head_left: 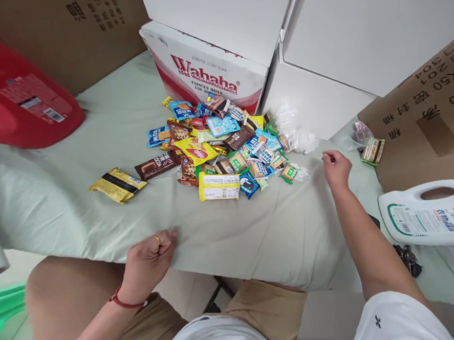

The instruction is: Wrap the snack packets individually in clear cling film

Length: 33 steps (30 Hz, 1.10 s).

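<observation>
The fingers of the left hand [150, 257] are curled in, thumb laid against them, above the near edge of the cloth [265, 239]; whether anything is gripped inside cannot be told. A ring [158, 240] is worn on one finger and a red bracelet [126, 301] at the wrist. The fingers of the right hand [337, 167] are likewise bent into a loose fist; its contents, if any, are hidden.

From the left hand, a yellow pack [118, 185] with a black band is seen at 11 o'clock, a brown pack [158, 165] at 12, and the snack pile [235, 132], heaped on the cloth, at 1 o'clock.

From the right hand, that pile is placed at 9 o'clock, well apart from the fingertips. Crumpled clear bags [294, 130] are bunched at 10 o'clock, and a cracker pack [373, 151] is set at 2. A white jug [428, 212] is found near 4 o'clock, with keys [409, 260] between 4 and 5.

Farther out, the pile is backed at 12 o'clock by the Wahaha box [206, 68]. A red jug [31, 96] is seen between 10 and 11 o'clock from the left hand.
</observation>
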Available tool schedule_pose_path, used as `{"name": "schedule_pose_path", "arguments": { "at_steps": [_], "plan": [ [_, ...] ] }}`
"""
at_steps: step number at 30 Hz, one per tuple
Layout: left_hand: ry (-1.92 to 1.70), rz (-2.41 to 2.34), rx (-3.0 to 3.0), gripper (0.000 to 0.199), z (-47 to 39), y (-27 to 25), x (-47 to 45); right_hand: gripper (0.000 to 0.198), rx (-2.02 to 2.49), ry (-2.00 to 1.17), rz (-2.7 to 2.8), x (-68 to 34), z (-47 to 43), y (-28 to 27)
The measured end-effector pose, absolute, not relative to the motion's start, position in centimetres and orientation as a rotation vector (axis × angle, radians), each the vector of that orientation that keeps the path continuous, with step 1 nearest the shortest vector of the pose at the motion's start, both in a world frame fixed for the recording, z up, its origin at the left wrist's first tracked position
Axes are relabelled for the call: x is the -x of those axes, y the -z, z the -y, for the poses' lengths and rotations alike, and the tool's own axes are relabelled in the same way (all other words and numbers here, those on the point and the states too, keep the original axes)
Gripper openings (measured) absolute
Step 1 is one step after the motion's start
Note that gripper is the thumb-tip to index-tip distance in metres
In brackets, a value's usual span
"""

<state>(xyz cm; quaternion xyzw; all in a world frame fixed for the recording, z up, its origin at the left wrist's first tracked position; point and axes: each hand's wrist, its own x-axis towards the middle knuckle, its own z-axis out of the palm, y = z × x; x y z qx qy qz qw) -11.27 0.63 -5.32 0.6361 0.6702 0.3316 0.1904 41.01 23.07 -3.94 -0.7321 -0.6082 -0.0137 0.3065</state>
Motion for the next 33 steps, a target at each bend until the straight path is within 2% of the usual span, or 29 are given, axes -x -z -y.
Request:
{"name": "schedule_pose_path", "arguments": {
  "at_steps": [2, 5, 7, 10, 11, 15, 18, 22, 23, 25, 28, 31, 33],
  "plan": [
    [-0.923, -1.885, -1.758, 0.037, -0.6, 5.3, 11.5, 0.038, 1.907, 0.044, 1.622, -38.7, -24.6, 2.8],
    [-0.9, -1.869, -1.701, 0.03, -0.5, 5.5, 11.6, 0.059, 1.987, -0.04, 1.562, -36.8, -27.0, 1.4],
    [-0.928, -1.878, -1.684, 0.027, -0.4, 5.5, 11.5, 0.05, 2.045, -0.17, 1.473, -36.4, -27.8, 0.8],
    [-0.992, -1.893, -1.687, 0.025, -0.3, 5.6, 11.4, 0.015, 2.056, -0.267, 1.309, -36.4, -26.8, -0.4],
    [-1.008, -1.896, -1.674, 0.025, -0.3, 5.6, 11.4, 0.014, 2.031, -0.265, 1.266, -36.3, -25.8, -0.8],
    [-1.058, -1.799, -1.494, 0.024, 0.0, 5.3, 11.7, 0.03, 1.871, -0.419, 1.131, -34.6, -19.5, -2.0],
    [-1.097, -1.582, -1.404, 0.017, 0.3, 4.2, 10.5, 0.038, 1.742, -0.677, 1.125, -30.7, -13.9, -1.2],
    [-1.072, -1.252, -1.495, 0.013, -0.5, 2.2, 5.4, 0.042, 1.395, -1.314, 0.908, -23.3, -8.4, 0.7],
    [-1.073, -1.213, -1.461, 0.019, -1.0, 2.0, 3.8, 0.043, 1.344, -1.408, 0.865, -21.6, -7.5, 1.0],
    [-1.067, -1.179, -1.365, 0.046, -2.3, 2.2, 1.4, 0.044, 1.314, -1.505, 0.868, -19.0, -6.4, 1.6],
    [-1.081, -1.181, -1.257, 0.035, -4.3, 3.7, 0.2, 0.045, 1.285, -1.614, 0.899, -17.7, -5.9, 2.4],
    [-1.087, -1.129, -1.086, 0.041, -5.0, 5.1, 1.2, 0.044, 1.228, -1.635, 0.815, -18.4, -6.2, 3.1],
    [-1.102, -1.098, -0.974, 0.041, -4.9, 5.6, 1.8, 0.041, 1.178, -1.525, 0.809, -19.0, -6.4, 3.4]
  ]
}}
